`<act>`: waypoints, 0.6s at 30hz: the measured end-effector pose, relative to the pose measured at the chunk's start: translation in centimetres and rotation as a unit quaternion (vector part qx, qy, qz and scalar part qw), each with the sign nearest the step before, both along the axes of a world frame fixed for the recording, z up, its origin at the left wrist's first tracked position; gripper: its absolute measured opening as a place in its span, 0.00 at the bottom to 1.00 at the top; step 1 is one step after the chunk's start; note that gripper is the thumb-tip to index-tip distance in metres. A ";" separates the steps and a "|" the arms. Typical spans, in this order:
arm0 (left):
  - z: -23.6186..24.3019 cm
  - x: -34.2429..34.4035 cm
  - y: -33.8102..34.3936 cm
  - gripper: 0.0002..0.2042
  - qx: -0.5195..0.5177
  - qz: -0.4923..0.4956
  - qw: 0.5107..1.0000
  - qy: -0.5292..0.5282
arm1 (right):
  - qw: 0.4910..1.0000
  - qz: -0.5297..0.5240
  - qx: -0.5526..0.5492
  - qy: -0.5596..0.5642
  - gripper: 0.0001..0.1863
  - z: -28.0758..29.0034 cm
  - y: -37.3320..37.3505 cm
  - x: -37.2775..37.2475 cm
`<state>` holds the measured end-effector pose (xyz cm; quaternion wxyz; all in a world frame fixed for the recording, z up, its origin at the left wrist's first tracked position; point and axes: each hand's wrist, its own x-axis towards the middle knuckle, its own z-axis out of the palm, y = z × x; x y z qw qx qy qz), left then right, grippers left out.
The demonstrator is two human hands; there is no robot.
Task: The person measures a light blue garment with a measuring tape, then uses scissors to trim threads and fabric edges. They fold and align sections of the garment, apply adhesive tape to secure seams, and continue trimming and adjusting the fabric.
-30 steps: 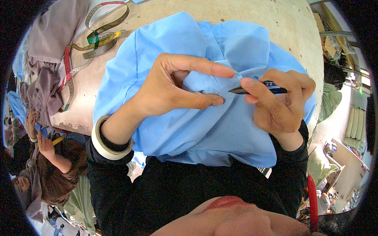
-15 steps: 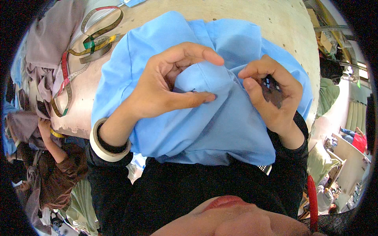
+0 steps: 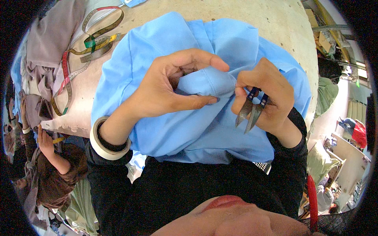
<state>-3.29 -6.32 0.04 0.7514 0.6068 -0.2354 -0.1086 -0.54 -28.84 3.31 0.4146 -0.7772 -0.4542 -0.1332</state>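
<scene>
Light blue fabric (image 3: 173,135), bunched and seamed, lies over the near part of the table and reaches my chest. My left hand (image 3: 157,88) curls around a raised fold (image 3: 206,82) of it, with thumb and forefinger on either side and the other fingers behind. In my right hand (image 3: 271,88) are small thread snips (image 3: 252,108), held in the palm with the parted blades pointing down toward me. The right thumb and forefinger pinch together close to the fold's right edge. Whether a thread is between them is too small to tell.
A cream ring like a tape roll (image 3: 95,137) circles my left wrist. Beyond the fabric, on the pale table (image 3: 281,23), lie a looped tape measure (image 3: 104,50) and mauve cloth (image 3: 53,41). Another person's hand (image 3: 46,143) is at the table's left edge.
My right hand has turned, bringing the snips' blades out to point downward, and its fingertips have moved slightly left toward the fold. My left hand keeps its grip, a little lower.
</scene>
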 end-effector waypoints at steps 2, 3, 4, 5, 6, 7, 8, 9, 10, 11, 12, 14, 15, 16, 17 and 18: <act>0.0 0.0 0.0 0.26 -0.006 -0.003 1.000 0.011 | 1.000 -0.003 0.006 0.017 0.13 0.1 -0.1 -0.2; 0.0 -0.1 0.0 0.26 -0.010 -0.003 1.000 0.017 | 1.000 -0.003 0.007 0.021 0.12 0.2 -0.2 -0.2; 0.0 -0.1 0.0 0.26 -0.015 -0.003 1.000 0.022 | 1.000 -0.003 0.008 0.025 0.11 0.2 -0.2 -0.3; 0.0 0.0 0.0 0.26 -0.008 0.000 1.000 0.012 | 0.999 -0.003 0.003 0.032 0.10 0.3 -0.3 -0.3; 0.1 0.0 0.1 0.25 -0.002 0.003 1.000 0.002 | 0.999 -0.019 0.032 0.030 0.10 0.3 -0.4 -0.2; 0.1 0.1 0.1 0.25 0.000 0.008 1.000 -0.009 | 0.997 -0.035 0.055 0.032 0.10 0.4 -0.5 -0.2; 0.2 0.1 0.1 0.26 0.002 0.004 1.000 0.004 | 0.995 -0.050 0.079 0.034 0.11 0.4 -0.6 -0.1; 0.2 0.1 0.2 0.26 -0.001 0.002 1.000 0.016 | 0.988 -0.056 0.122 0.072 0.09 0.5 -0.6 -0.2; 0.3 0.2 0.2 0.26 -0.011 0.001 1.000 0.023 | 0.987 -0.064 0.111 0.095 0.09 0.5 -0.7 -0.2; 0.3 0.2 0.2 0.25 -0.001 0.004 1.000 0.025 | 0.984 -0.069 0.117 0.115 0.09 0.4 -0.7 -0.2; 0.4 0.2 0.3 0.24 0.003 0.008 1.000 0.023 | 0.981 -0.065 0.129 0.132 0.08 0.4 -0.7 -0.2; 0.5 0.2 0.5 0.23 -0.020 0.000 0.999 0.047 | 0.982 -0.065 0.109 0.137 0.09 0.3 -0.6 -0.3; 0.5 0.2 0.6 0.22 -0.045 -0.010 0.996 0.074 | 0.984 -0.064 0.095 0.139 0.10 0.2 -0.5 -0.3; 0.5 0.2 0.6 0.21 -0.075 -0.019 0.992 0.104 | 0.984 -0.070 0.080 0.140 0.10 0.2 -0.4 -0.4; 0.5 0.2 0.7 0.20 -0.077 -0.018 0.991 0.111 | 0.985 -0.064 0.083 0.138 0.11 0.1 -0.2 -0.5; 0.5 0.2 0.7 0.19 -0.083 -0.016 0.989 0.120 | 0.985 -0.066 0.086 0.135 0.11 0.0 -0.1 -0.6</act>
